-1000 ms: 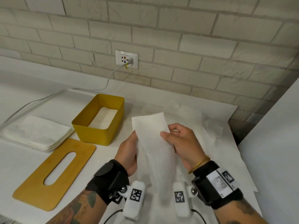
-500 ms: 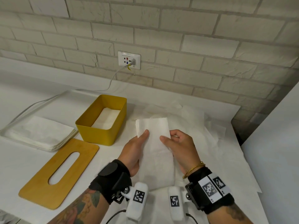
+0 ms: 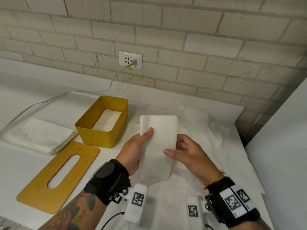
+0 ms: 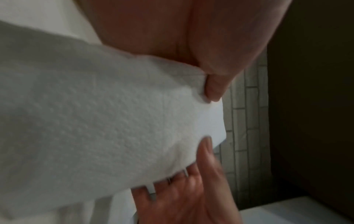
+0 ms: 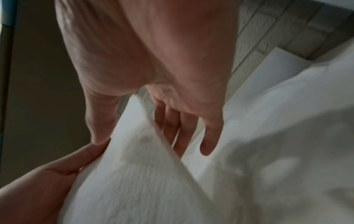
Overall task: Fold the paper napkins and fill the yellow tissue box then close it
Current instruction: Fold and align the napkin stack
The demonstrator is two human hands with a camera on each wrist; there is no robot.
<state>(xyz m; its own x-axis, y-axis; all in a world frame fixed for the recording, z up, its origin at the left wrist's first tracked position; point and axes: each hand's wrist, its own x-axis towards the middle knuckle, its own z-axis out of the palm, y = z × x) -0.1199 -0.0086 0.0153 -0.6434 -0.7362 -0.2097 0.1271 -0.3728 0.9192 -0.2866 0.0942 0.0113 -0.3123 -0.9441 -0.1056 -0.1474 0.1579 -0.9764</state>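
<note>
I hold a folded napkin (image 3: 158,138) in the middle of the frame, my left hand (image 3: 133,151) pinching its left edge with the thumb on top, my right hand (image 3: 187,156) pinching its right edge, fingers underneath. The yellow box (image 3: 101,138) stands open to the left, napkins inside. Its wooden lid (image 3: 41,188) lies at lower left, beside a napkin stack (image 3: 38,136).

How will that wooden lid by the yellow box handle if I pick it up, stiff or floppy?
Probably stiff: the lid lies flat with crisp edges. Likely light, since it looks thin. Its slot should offer an easy finger hold, though the smooth face may slide on the table.
</note>
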